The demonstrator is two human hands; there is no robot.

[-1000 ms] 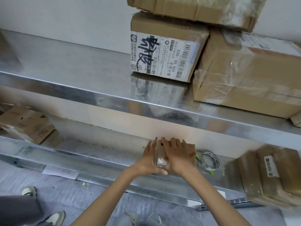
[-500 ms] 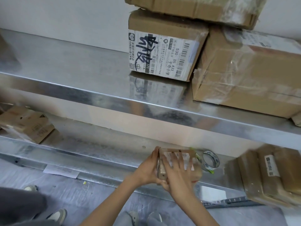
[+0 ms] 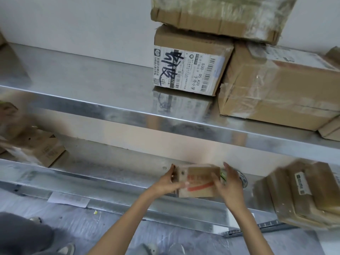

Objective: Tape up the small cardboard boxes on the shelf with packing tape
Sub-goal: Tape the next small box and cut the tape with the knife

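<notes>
Both my hands hold the small cardboard box (image 3: 197,181) at the front of the lower shelf (image 3: 110,173), right of center. My left hand (image 3: 166,183) wraps the box's left end, fingers curled behind it and thumb on the near face. My right hand (image 3: 230,186) clasps the right end, thumb laid across the near face and fingers reaching up behind. I cannot tell whether the box rests on the shelf or is lifted off it.

A red marking crosses the near face, its print too blurred to read. Only a sliver of the tape roll (image 3: 243,179) shows just past my right hand, which hides the rest. Something green sits between hand and box, unclear.

To the right, a blurred stack of boxes (image 3: 303,196) stands at the shelf's front edge. A smeared carton (image 3: 36,148) sits far left.

On the upper shelf (image 3: 92,85), a labelled box (image 3: 189,69) scrawled with black marker touches a large taped box (image 3: 276,89). A third box (image 3: 217,13) rests on top, cut off by the frame.
</notes>
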